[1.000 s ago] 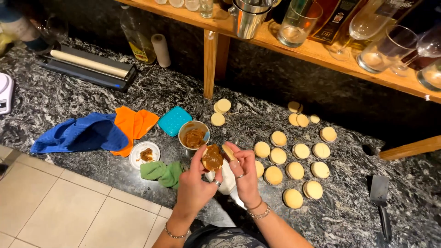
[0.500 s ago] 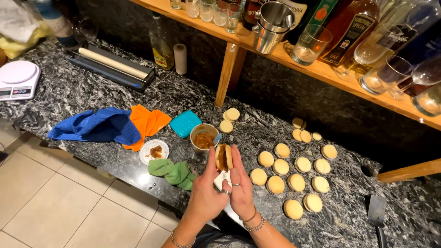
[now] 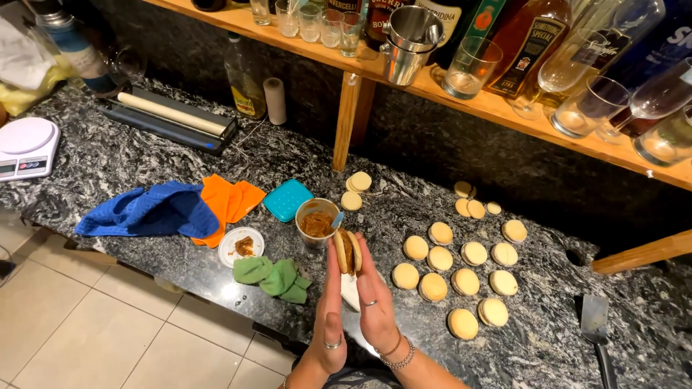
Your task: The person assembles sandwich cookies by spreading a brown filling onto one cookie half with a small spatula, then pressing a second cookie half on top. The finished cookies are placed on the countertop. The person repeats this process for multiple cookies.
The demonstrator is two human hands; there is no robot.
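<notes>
My left hand (image 3: 329, 310) and my right hand (image 3: 374, 302) stand palm to palm, pressing a sandwich cookie (image 3: 347, 251) with brown filling between the fingertips. Just beyond the cookie stands a cup of brown caramel spread (image 3: 316, 223) with a utensil in it. To the right, several round pale cookies (image 3: 461, 263) lie in rows on the dark speckled counter (image 3: 137, 166). A few loose cookie discs (image 3: 356, 184) rest behind the cup. A white cloth or paper lies under my hands, mostly hidden.
A small white dish (image 3: 241, 246) with spread, a green cloth (image 3: 276, 274), orange cloth (image 3: 229, 200), blue cloth (image 3: 151, 211) and teal lid (image 3: 287, 199) lie left. A kitchen scale (image 3: 25, 146) sits far left, a spatula (image 3: 597, 331) far right. A wooden shelf (image 3: 504, 115) holds bottles and glasses.
My hands have come together, closing the two cookie halves into a sandwich held upright. The view has shifted left, bringing the scale further into sight.
</notes>
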